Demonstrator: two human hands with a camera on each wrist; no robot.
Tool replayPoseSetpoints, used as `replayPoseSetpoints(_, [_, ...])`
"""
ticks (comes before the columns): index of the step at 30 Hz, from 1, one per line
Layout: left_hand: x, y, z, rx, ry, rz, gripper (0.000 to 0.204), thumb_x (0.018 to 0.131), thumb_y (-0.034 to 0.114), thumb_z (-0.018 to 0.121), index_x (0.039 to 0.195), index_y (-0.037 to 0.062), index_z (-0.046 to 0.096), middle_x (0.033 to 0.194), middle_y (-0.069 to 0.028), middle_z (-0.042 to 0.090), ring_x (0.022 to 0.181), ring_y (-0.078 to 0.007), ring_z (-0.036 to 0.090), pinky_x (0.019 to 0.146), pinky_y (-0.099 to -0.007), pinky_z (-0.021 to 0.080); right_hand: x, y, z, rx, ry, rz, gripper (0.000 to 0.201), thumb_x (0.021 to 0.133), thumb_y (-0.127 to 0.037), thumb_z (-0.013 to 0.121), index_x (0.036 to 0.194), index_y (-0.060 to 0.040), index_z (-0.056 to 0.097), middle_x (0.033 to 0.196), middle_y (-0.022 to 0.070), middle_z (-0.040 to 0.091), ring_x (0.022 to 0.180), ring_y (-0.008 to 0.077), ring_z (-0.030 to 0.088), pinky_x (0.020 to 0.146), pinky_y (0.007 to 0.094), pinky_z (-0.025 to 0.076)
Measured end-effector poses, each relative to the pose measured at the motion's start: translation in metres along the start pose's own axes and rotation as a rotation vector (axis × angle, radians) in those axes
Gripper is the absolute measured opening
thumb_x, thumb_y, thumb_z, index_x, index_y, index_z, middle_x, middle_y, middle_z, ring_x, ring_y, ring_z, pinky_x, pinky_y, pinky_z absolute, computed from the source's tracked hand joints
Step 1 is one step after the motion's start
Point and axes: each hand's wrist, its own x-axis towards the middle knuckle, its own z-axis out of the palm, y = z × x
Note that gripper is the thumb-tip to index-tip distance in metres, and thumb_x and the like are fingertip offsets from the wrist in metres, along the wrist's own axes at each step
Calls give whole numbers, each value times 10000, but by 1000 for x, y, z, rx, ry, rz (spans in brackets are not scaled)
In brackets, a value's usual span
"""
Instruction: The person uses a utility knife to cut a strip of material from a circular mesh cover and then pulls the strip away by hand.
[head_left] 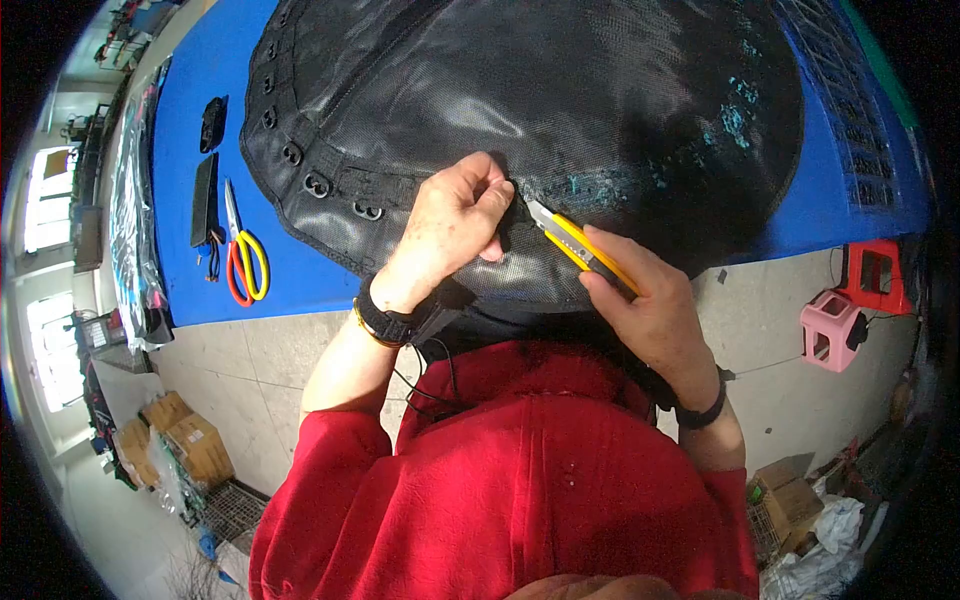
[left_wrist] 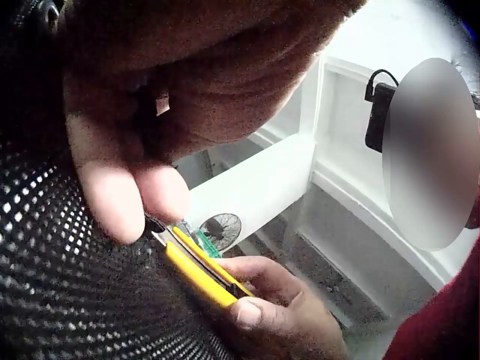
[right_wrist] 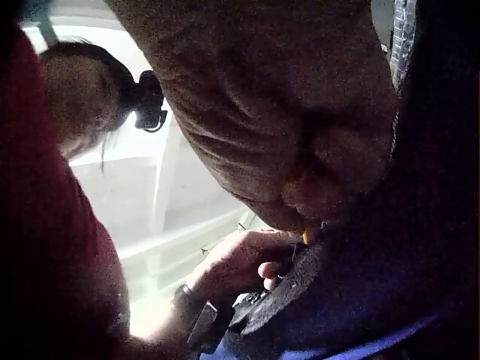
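Note:
A large round black mesh piece (head_left: 600, 90) lies over the blue table, with black loops (head_left: 317, 184) along its left border strip and turquoise marks on its right part. Near its front edge my left hand (head_left: 447, 220) pinches a small dark bit of it between thumb and fingertips. My right hand (head_left: 650, 305) grips a yellow utility knife (head_left: 572, 243), its blade out and pointing at the left fingertips. In the left wrist view the knife (left_wrist: 201, 276) has its blade tip right at the pinched dark bit. The right palm hides most of the knife in the right wrist view.
Scissors (head_left: 240, 255) with red and yellow handles lie on the blue tabletop (head_left: 300, 275) at left, beside a black strip (head_left: 204, 200) and a small black roll (head_left: 213, 123). A pink stool (head_left: 832, 322) and a red one stand on the floor at right; cardboard boxes (head_left: 190, 440) sit at lower left.

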Motion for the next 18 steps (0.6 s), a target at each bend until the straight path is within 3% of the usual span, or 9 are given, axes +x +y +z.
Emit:
replayPoseSetpoints(7, [0, -1, 4, -18, 29, 27, 227, 1059, 234, 670, 981, 36, 591, 748, 3, 622, 493, -77, 594, 465, -258, 445, -18, 0, 6, 85, -4, -21, 406, 944, -140, 766, 1329, -56, 671, 1201, 196, 742, 1074, 380, 735, 898, 426, 597])
replayPoseSetpoints(10, [-2, 15, 8, 112, 72, -33, 250, 1031, 249, 709, 971, 39, 588, 738, -5, 622, 469, -78, 581, 439, -263, 431, -17, 0, 4, 57, -6, -28, 417, 940, -132, 769, 1336, -55, 662, 1158, 202, 742, 1044, 389, 737, 883, 432, 596])
replayPoseSetpoints(18, [2, 3, 6, 18, 39, -3, 196, 1030, 173, 705, 986, 53, 557, 739, -5, 612, 477, -91, 606, 445, -249, 449, -18, 4, 2, 97, -4, -6, 410, 935, -129, 781, 1318, -32, 672, 1220, 207, 739, 1097, 361, 743, 930, 404, 592])
